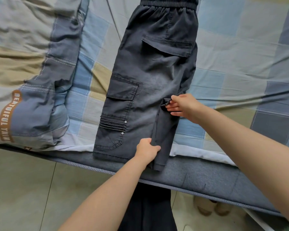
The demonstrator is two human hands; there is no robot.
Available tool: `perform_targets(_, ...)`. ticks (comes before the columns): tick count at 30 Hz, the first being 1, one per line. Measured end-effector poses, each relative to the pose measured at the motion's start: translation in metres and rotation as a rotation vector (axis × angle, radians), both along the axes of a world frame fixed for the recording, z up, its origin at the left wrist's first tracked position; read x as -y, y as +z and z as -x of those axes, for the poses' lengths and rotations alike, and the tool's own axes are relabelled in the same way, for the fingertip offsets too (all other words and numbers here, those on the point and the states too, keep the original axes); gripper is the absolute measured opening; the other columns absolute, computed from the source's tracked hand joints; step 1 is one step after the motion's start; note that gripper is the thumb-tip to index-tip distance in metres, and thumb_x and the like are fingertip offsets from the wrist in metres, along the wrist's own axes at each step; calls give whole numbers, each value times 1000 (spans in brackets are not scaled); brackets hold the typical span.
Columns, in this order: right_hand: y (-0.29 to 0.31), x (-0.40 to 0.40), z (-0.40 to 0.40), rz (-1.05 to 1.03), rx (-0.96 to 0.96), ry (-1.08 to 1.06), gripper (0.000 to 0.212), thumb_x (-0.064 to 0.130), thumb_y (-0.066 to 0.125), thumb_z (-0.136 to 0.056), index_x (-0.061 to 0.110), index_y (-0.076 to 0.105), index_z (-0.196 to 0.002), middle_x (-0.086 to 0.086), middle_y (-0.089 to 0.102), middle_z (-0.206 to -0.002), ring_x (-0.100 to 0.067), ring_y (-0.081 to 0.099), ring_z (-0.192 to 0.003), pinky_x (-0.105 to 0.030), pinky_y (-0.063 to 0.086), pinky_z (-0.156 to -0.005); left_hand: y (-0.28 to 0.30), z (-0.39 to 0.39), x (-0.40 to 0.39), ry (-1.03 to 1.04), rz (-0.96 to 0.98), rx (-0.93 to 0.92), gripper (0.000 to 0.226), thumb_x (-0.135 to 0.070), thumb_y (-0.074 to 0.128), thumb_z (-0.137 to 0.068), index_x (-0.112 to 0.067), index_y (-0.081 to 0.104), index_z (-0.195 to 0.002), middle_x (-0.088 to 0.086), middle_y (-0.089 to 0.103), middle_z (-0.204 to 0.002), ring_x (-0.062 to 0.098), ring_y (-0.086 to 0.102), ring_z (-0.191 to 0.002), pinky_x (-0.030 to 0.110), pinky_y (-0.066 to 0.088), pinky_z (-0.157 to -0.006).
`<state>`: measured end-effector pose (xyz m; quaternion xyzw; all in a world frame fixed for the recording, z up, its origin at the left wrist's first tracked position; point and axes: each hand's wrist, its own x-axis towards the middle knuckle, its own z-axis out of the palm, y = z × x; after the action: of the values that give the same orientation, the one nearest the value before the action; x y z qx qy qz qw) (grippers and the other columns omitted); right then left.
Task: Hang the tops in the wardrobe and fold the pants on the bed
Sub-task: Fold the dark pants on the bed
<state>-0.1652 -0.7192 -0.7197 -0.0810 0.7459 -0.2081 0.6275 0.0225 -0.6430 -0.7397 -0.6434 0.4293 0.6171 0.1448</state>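
A pair of dark grey cargo pants (150, 77) lies flat along the middle of the frame on a bed (240, 47) covered in a blue, grey and beige checked sheet. The elastic waistband is at the top edge of the frame and the leg ends hang just over the near edge of the mattress at lower centre. The pants are doubled lengthwise, one leg over the other. A flapped pocket sits on the upper right of the fabric, a larger cargo pocket on the left side at mid-height, and below it a ribbed panel with two small metal studs.

The left hand (147, 150) is at lower centre, its fingers curled round the inner edge of the leg near the hem. The right hand (183, 105) is right of centre, higher up the same edge, pinching a small bunch of fabric between thumb and fingers. Both forearms reach in from the bottom of the frame.

A rumpled duvet (23, 80) with brown lettering lies at the left.
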Motion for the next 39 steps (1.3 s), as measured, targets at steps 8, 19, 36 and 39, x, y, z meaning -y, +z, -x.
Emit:
perform_targets(8, -17, -74, 25, 947, -749, 1397, 41, 4, 36, -82, 12, 71, -102, -7, 67, -117, -29, 58, -115, -36, 44, -92, 24, -68, 18, -1133, 334, -2, 21, -30, 43, -95, -15, 56, -102, 9, 64, -105, 33, 61, -102, 38, 47, -81)
perform_targets(19, -50, -102, 13, 878, -967, 1781, 58, 17, 44, -89, 20, 37, -147, -14, 40, -149, -31, 42, -135, -53, 35, -108, -20, -160, 172, -1862, 1186, -247, 77, 16, 14, -85, -19, 32, -152, 6, 27, -159, 30, 17, -147, 54, 14, -117)
perform_targets(36, 7, -103, 8, 161, -15, -79, 42, 42, 62, -77, 3, 56, -64, 2, 56, -57, -15, 52, -57, -31, 44, -61, 36, -89, 155, 23, 125, -220, 19, -38, 61, -92, -20, 60, -89, -7, 69, -80, 21, 68, -90, 27, 51, -67)
perform_targets(39, 0, -92, 6, -3, 3, -160, 29, 36, 54, -96, 13, 68, -84, -2, 72, -87, -15, 67, -79, -30, 54, -68, 14, -93, 155, 158, 109, -94, 26, -41, 61, -93, -18, 51, -89, 3, 61, -85, 21, 57, -73, 31, 45, -60)
